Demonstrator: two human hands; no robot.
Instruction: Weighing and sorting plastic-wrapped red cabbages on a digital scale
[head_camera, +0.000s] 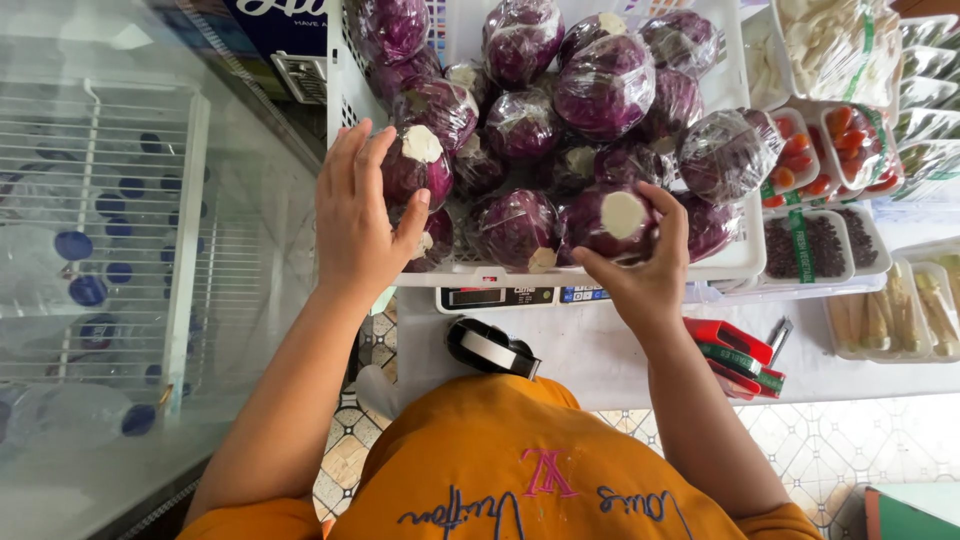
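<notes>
The head view shows the left hand (358, 215) gripping one wrapped purple cabbage (418, 163) at the front left corner of the white basket (735, 262), while the right hand (640, 268) grips another cabbage (612, 220) at its front edge.

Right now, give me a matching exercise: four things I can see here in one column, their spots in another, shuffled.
Things:
1. tape dispenser
2. red cutter
3. chilli tray
4. white crate

Places:
A. holds the wrapped purple cabbages
B. far right, behind the dark berry tray
C. table edge, between the arms
D. beside the right wrist

Pairs: 1-C, 2-D, 3-B, 4-A
</notes>
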